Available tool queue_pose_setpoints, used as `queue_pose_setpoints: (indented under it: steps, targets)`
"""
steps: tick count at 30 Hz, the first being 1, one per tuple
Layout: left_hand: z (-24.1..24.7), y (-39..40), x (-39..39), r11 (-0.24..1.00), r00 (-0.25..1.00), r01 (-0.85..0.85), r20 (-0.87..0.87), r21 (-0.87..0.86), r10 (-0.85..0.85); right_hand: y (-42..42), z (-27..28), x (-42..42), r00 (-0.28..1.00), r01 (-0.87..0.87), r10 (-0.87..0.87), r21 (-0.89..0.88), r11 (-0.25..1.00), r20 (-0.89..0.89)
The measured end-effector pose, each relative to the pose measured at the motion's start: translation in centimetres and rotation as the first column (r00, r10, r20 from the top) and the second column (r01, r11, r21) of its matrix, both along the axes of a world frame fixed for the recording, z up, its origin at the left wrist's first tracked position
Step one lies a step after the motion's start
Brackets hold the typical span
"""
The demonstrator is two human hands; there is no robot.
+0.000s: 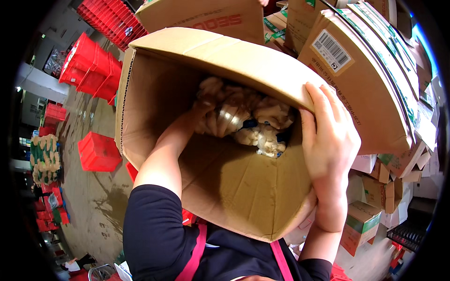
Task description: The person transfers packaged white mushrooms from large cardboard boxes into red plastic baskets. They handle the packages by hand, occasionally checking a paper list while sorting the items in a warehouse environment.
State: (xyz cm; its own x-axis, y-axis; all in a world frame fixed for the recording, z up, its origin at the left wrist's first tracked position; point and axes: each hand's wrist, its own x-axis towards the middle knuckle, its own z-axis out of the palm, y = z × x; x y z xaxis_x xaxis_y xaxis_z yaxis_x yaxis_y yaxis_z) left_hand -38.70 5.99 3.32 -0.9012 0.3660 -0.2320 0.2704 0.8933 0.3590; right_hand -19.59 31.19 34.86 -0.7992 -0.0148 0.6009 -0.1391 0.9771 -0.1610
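Note:
A large open cardboard box (246,196) lies tilted with its mouth towards me. Deep inside sit several clear-bagged bundles of pale, soft-looking items (228,116), a few with blue bits; I cannot tell what they are. My left hand (205,102) reaches into the box at the left end of the bundles; its fingers are in shadow among them, so its hold is unclear. My right hand (330,130) grips the box's upper right edge, fingers over the outside of the cardboard wall.
Flattened cardboard cartons (365,87) stand stacked at the right, above smaller boxes (360,224). Another large carton (200,21) is behind the box. Red plastic crates (98,151) and stacked crates (93,66) stand on the wet-stained floor (84,196) at the left. A person (75,264) is at the lower left.

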Motion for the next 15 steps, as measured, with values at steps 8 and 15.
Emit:
queue_pose_setpoints:
  steps: [8,15]
  targets:
    - [-1.0,0.7,0.6,0.998,0.992,0.028,0.12,0.06,-0.035,0.0,0.0,-0.2,1.0,0.016,-0.016,0.01,1.0,0.027]
    - [4.5,1.1,4.5,0.971,0.985,0.029,0.158,0.238,-0.068,-0.1,0.2,-0.8,0.996,-0.078,0.079,0.022,0.997,-0.038]
